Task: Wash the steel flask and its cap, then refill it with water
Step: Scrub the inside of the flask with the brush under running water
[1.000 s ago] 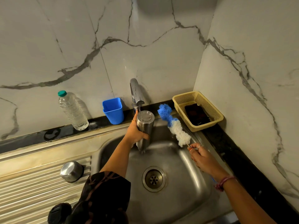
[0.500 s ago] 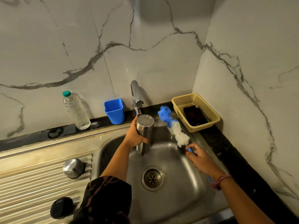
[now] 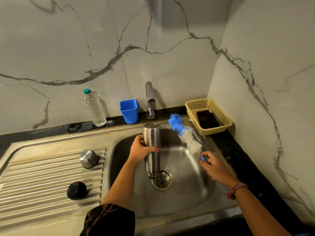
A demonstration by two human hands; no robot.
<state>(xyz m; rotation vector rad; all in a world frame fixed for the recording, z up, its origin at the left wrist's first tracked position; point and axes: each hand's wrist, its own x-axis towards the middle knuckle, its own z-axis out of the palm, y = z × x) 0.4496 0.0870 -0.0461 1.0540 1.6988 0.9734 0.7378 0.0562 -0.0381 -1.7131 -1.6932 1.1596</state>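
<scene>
- At frame centre, our left hand [image 3: 140,151] grips the cylindrical steel flask [image 3: 151,150], mouth down above the steel sink [image 3: 187,193].
- At right, our right hand [image 3: 215,166] pinches the blue-and-white bottle brush [image 3: 185,134].

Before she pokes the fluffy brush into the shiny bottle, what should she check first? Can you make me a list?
1. Left hand has a firm grip on the steel flask: ok, fingers wrap its middle.
2. Flask mouth faces up for the brush: not ok, the flask is upside down, mouth over the drain.
3. Right hand holds the bottle brush: ok, pinched at the handle, bristles clear of the flask.
4. Caps out of the way: ok, steel cap and black cap sit on the drainboard.
5. Flask emptied: cannot tell.
6. Tap running: cannot tell, no stream shows.
</scene>
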